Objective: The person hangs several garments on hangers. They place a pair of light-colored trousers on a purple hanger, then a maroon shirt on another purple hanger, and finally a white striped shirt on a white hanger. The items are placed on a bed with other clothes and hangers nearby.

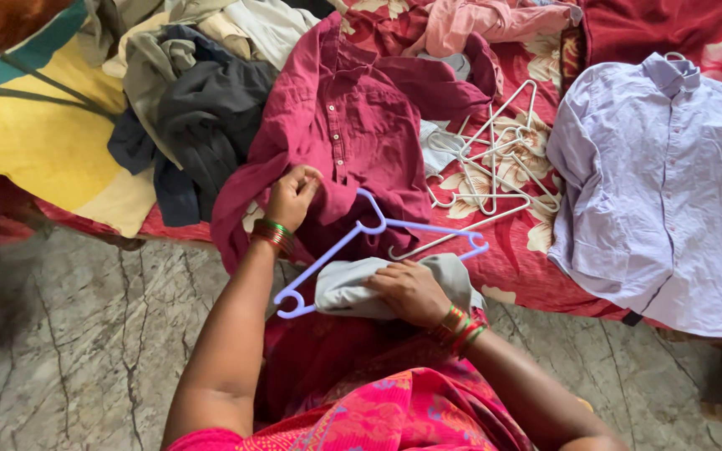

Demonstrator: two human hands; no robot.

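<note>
The left hand (292,196) pinches the maroon shirt (353,125) on the bed (528,259), steadying it; the right hand (411,291) clamps grey cloth (344,288) beside a lilac hanger (361,234).

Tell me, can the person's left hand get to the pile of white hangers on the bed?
Probably not right away: the left hand is gripping the maroon shirt, and the white hangers lie beyond it.
</note>
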